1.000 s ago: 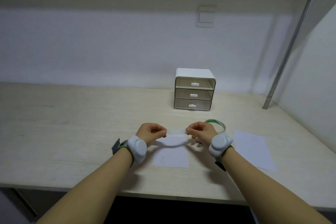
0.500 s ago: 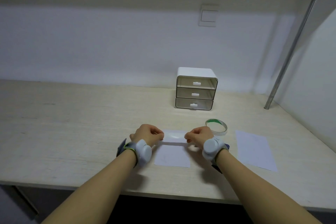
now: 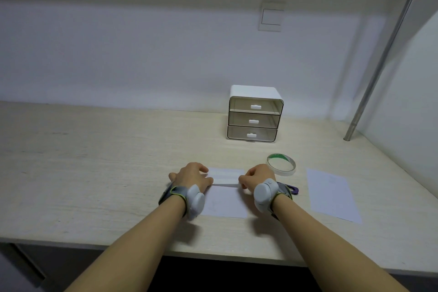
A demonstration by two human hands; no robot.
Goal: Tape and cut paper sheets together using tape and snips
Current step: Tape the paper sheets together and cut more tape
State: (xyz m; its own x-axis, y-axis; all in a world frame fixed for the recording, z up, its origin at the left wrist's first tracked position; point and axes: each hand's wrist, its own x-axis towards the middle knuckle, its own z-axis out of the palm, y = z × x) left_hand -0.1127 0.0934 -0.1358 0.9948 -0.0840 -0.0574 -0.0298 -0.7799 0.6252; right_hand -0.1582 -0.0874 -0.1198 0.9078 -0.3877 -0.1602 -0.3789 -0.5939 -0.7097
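Left hand and right hand fingers pinch a tape strip taut over the paper sheet

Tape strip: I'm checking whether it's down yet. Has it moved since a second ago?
Yes. The tape strip has dropped from above the paper sheet down onto it, both hands holding its ends.

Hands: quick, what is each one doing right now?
Left hand: pinching one end of the tape strip over the paper sheet.
Right hand: pinching the strip's other end.
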